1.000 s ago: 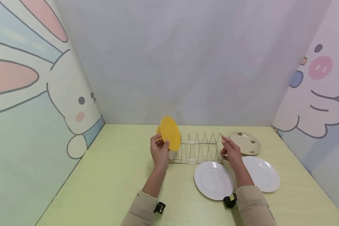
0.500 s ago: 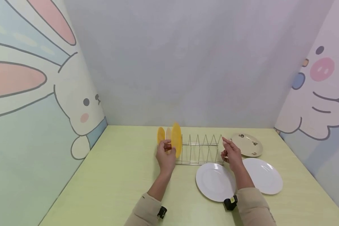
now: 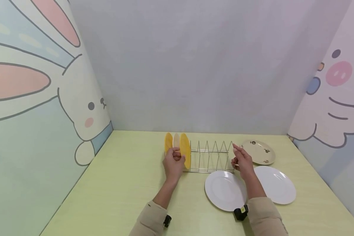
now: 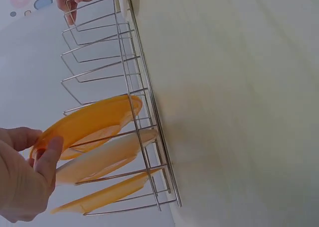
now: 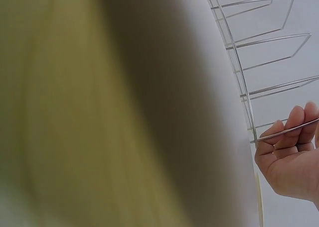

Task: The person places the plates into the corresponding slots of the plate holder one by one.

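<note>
Low on the near side of a wire dish rack (image 3: 197,171), my left hand (image 3: 173,167) pinches the edge of a yellow plate (image 3: 185,150), thumb on one face. The plate stands upright between the rack's wires, as the left wrist view shows. To its left a cream plate (image 3: 176,141) and another yellow plate (image 3: 168,140) stand in neighbouring slots, partly hidden by the hand. My right hand (image 3: 243,164) holds the rack's right end; in the right wrist view its fingers (image 5: 295,118) curl round the end wire.
A white plate (image 3: 225,190) lies flat in front of the rack. Right of my right forearm lie another white plate (image 3: 275,184) and a cream plate with small dark prints (image 3: 258,152). A grey wall (image 3: 177,65) rises behind the table (image 3: 121,186).
The yellow plate has gone from tilted above the rack to upright and lower in a slot, my left hand moving right and down with it. The right hand keeps its hold on the rack.
</note>
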{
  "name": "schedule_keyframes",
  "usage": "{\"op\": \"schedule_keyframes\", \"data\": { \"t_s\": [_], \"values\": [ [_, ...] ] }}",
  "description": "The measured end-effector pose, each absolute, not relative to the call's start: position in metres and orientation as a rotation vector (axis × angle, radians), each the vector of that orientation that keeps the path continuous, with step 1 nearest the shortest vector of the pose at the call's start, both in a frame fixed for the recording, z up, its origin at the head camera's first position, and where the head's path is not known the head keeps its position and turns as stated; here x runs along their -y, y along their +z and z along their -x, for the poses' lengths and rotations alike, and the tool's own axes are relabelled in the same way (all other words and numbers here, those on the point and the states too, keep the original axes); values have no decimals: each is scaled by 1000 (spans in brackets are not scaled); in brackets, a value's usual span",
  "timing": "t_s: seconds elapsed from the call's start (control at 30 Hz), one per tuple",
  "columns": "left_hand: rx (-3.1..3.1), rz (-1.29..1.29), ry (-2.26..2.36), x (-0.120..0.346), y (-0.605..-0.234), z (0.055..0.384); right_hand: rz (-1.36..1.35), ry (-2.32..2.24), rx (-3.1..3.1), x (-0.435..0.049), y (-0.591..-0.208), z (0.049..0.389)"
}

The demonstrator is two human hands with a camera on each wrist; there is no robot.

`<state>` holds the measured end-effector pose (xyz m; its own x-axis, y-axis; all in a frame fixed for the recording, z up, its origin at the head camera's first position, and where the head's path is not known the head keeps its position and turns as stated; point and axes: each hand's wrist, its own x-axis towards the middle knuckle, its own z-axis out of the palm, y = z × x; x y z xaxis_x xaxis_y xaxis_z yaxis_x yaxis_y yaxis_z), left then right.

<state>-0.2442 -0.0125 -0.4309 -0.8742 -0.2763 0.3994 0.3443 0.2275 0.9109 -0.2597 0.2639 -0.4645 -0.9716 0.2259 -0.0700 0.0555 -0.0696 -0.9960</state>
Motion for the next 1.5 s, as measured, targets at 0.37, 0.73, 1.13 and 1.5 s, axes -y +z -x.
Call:
{"op": "schedule_keyframes", "data": {
  "t_s": [0.37,0.73,1.13,1.5],
  "values": [
    [2289,-44,-1503,15,-437,246,318,2204,2059,-262,-467,258],
    [2395,-10,-1481,15,-435,229,328,2207,2078,-262,-471,254],
    [2507,151,-1557,15,-427,210,306,2202,2081,-262,-464,253],
    [2598,188,-1588,12,-421,209,288,2192,2075,-264,-461,258]
  ]
}}
